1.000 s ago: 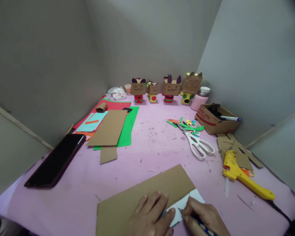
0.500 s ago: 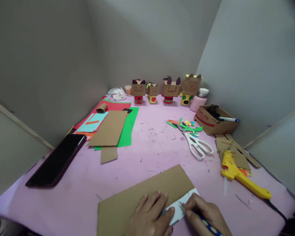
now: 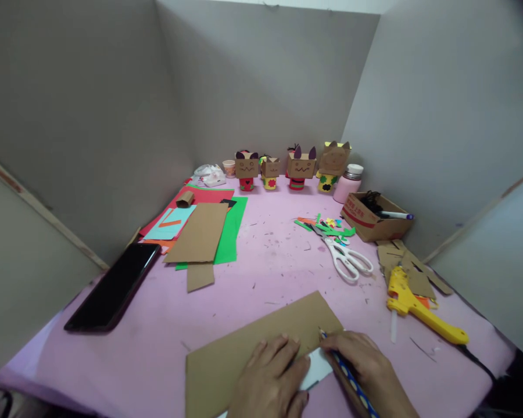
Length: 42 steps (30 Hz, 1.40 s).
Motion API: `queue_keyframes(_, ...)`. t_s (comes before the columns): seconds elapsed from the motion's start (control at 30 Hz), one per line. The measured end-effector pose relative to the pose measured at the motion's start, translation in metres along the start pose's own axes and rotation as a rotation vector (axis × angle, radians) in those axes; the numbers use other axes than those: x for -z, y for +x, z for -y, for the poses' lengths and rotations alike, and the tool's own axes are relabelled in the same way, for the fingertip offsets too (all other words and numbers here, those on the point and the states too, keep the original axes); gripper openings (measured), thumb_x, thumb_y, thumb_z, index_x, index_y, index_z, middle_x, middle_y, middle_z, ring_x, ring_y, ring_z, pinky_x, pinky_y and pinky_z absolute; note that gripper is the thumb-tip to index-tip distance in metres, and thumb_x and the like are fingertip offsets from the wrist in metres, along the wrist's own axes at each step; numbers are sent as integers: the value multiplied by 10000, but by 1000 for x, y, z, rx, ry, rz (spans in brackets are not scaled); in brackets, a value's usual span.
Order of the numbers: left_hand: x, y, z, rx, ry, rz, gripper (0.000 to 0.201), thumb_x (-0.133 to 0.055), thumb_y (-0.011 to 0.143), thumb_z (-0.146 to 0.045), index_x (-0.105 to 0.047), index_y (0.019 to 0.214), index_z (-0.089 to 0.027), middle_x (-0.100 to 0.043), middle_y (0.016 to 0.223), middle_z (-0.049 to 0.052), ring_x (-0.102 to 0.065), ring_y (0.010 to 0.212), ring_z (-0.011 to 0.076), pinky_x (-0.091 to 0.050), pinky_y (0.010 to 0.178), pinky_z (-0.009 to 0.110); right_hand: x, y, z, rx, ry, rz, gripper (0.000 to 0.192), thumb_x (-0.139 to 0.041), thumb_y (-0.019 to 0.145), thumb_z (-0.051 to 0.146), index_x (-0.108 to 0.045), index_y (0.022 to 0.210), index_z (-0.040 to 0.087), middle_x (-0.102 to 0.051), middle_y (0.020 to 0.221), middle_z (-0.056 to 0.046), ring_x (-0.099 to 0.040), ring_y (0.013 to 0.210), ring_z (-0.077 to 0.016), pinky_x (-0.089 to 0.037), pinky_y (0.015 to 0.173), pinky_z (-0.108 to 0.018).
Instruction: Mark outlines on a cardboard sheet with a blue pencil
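Observation:
A sheet of brown cardboard [image 3: 244,360] lies flat at the table's near edge, slightly slanted. My left hand [image 3: 272,377] rests on it with fingers stretched out, pressing down. In my right hand [image 3: 361,360] is a blue patterned pencil [image 3: 351,377], its tip touching or just above the cardboard near the right end. A white flat piece [image 3: 317,368], perhaps paper, lies along the cardboard's near edge, partly hidden beneath both hands. White-handled scissors [image 3: 346,258] lie farther off, beyond my right hand.
A yellow glue gun [image 3: 422,310] lies at right beside a small box [image 3: 370,220]. A black phone [image 3: 115,287] and coloured paper with cardboard [image 3: 200,232] occupy the left. Paper scraps [image 3: 331,229] lie mid-right. Several cardboard animal figures [image 3: 302,166] and a pink bottle [image 3: 347,183] stand behind.
My right hand has shifted slightly, bringing the pencil tip from the white piece up onto the brown cardboard. My left hand stays on the cardboard. The camera view has tilted up a little.

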<state>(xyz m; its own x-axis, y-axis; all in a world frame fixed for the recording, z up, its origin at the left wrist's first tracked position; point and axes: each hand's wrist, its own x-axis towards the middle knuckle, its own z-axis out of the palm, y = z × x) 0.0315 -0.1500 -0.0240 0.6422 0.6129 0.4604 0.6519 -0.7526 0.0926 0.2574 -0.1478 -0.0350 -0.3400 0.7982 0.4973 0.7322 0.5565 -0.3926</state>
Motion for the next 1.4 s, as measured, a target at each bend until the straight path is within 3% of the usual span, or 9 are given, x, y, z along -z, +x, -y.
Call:
queue_keyframes(0.1, 16, -12, 7, 114, -130, 129, 707, -691, 747, -262, -377, 1375, -177, -584, 1316, 85, -577, 1174, 236, -530, 924, 388, 2, -1, -5, 39, -56, 29, 169, -458, 907, 216, -612, 928, 281, -730, 817, 11, -708, 763, -169, -527, 672, -267)
queue_keyframes(0.2, 33, -33, 20, 237, -210, 201, 819, -749, 714, -304, -309, 1405, -281, -528, 1377, 49, -528, 1230, 243, -480, 975, 461, 3, -3, -12, 122, -99, 17, 162, -496, 865, 218, -626, 938, 283, -747, 849, 16, -723, 768, -162, -541, 656, -243)
queue_keyframes(0.33, 41, -61, 33, 279, -296, 184, 720, -712, 742, -490, -378, 1358, -324, -544, 1364, 43, -511, 1246, 263, -448, 992, 508, 1, -5, -19, 154, -95, 42, 209, -490, 847, 208, -649, 952, 294, -755, 833, 29, -727, 741, -150, -542, 643, -227)
queue_keyframes(0.57, 41, -65, 27, 323, -334, 218, 501, -654, 786, -470, -508, 1241, -320, -539, 1370, 49, -451, 1296, 276, -384, 1032, 538, -5, -12, -4, -100, -74, 21, 326, -370, 895, 207, -686, 896, 291, -757, 911, -21, -707, 853, -202, -506, 757, -323)
queue_keyframes(0.77, 49, -59, 22, 327, -328, 240, 470, -604, 799, -434, -506, 1234, -286, -537, 1370, 75, -438, 1304, 283, -363, 1039, 539, -3, -12, -4, -70, -125, 16, 327, -362, 903, 235, -687, 895, 266, -752, 897, -53, -707, 842, -222, -518, 743, -354)
queue_keyframes(0.93, 50, -54, 21, 356, -324, 236, 412, -614, 767, -496, -569, 1110, -272, -568, 1337, 78, -474, 1275, 289, -388, 1025, 502, -1, -12, -13, 27, -43, 34, 259, -438, 920, 242, -691, 957, 280, -758, 874, -17, -718, 819, -182, -546, 721, -280)
queue_keyframes(1.13, 49, -50, 17, 348, -211, 186, 344, -613, 756, -554, -622, 964, -281, -616, 1277, 71, -535, 1216, 301, -435, 967, 530, 0, -14, -3, -263, 59, -116, 206, -562, 875, 353, -681, 989, 230, -732, 987, -75, -698, 910, -210, -568, 780, -299)
queue_keyframes(1.23, 47, -50, 16, 342, -174, 168, 354, -627, 739, -567, -630, 942, -277, -634, 1251, 70, -561, 1187, 297, -449, 957, 514, 4, -20, -3, -384, 23, -159, 274, -587, 846, 408, -663, 1034, 222, -724, 1022, -73, -706, 899, -208, -579, 759, -271)
queue_keyframes(1.4, 48, -47, 19, 348, -179, 183, 314, -636, 749, -521, -628, 951, -281, -637, 1247, 65, -557, 1193, 292, -453, 952, 520, 9, -22, -6, -357, -70, -182, 291, -584, 827, 416, -652, 1029, 218, -739, 959, -57, -722, 820, -200, -593, 709, -267)
